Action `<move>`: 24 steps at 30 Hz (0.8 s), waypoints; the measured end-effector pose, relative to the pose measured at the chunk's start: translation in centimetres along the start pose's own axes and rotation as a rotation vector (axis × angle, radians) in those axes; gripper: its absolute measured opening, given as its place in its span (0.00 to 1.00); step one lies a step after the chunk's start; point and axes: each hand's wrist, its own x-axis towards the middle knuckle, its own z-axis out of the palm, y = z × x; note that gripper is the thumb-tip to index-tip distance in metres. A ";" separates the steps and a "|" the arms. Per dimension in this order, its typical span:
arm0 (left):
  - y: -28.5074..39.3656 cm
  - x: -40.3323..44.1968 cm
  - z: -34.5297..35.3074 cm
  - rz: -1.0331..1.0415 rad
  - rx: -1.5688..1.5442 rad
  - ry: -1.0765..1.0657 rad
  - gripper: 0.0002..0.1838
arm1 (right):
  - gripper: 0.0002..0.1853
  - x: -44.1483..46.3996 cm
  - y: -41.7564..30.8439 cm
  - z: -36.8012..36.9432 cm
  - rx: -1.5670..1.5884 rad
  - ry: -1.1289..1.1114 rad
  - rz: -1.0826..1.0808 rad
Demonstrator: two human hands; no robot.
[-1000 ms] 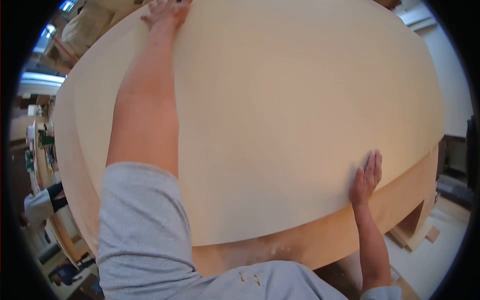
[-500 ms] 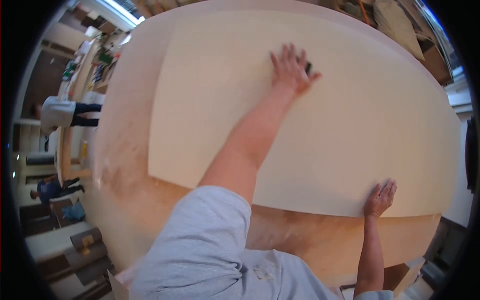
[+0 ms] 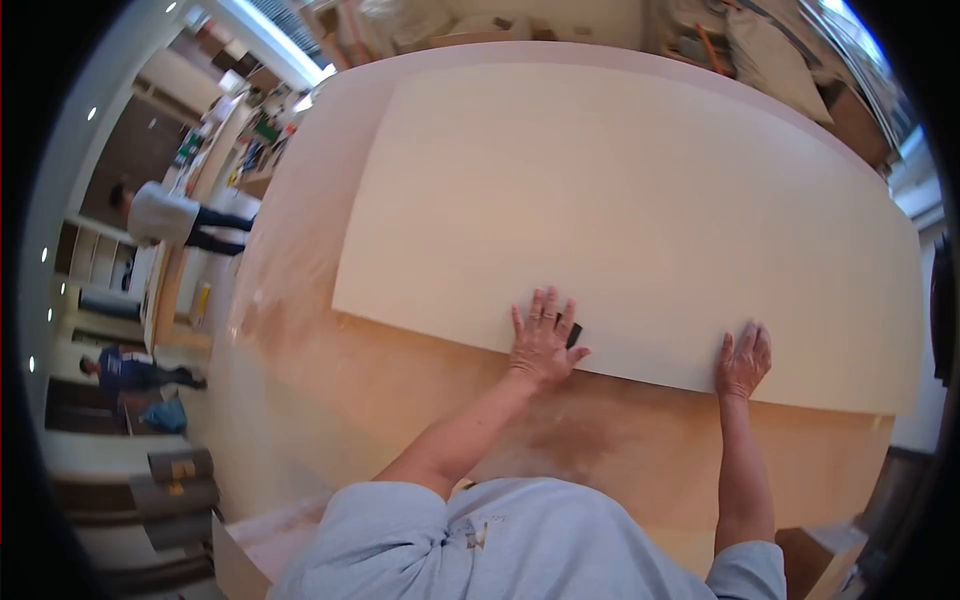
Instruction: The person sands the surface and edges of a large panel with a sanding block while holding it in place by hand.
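Note:
A large, pale cream sheet (image 3: 640,210) lies flat on a bigger tan board surface. My left hand (image 3: 542,346) rests palm down near the sheet's close edge, fingers spread. A small black block (image 3: 573,335) sticks out between its thumb and index finger; the rest is hidden under the hand, so its exact kind is unclear. Farther right, my right hand (image 3: 743,362) lies flat over the same edge, fingers stretched out and holding nothing.
Below the sheet, the tan board (image 3: 420,375) shows brownish smudges. At left, one person (image 3: 165,215) stands by a long workbench (image 3: 165,300) and another person (image 3: 125,370) is farther off. Bags and a box (image 3: 775,60) sit beyond the far edge.
My left hand has drawn back from the sheet's far middle to its close edge, the black block moving along with it. My right hand stays flat by the edge. The camera view has shifted.

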 end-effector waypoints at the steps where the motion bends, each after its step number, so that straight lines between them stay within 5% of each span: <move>1: 0.1 1.5 -0.6 -0.004 0.019 -0.004 0.51 | 0.37 -0.2 0.9 0.0 0.062 0.031 -0.035; 9: -4.3 28.4 -0.2 -0.077 0.196 0.154 0.46 | 0.36 -0.7 0.8 -0.6 0.075 0.100 -0.015; 17: -11.8 56.1 -1.3 -0.306 0.173 0.161 0.52 | 0.39 -0.3 0.8 -2.2 0.131 0.021 0.010; 24: -15.6 62.2 -1.0 -0.248 0.202 0.175 0.54 | 0.38 -0.4 -0.5 -2.4 0.145 0.000 0.045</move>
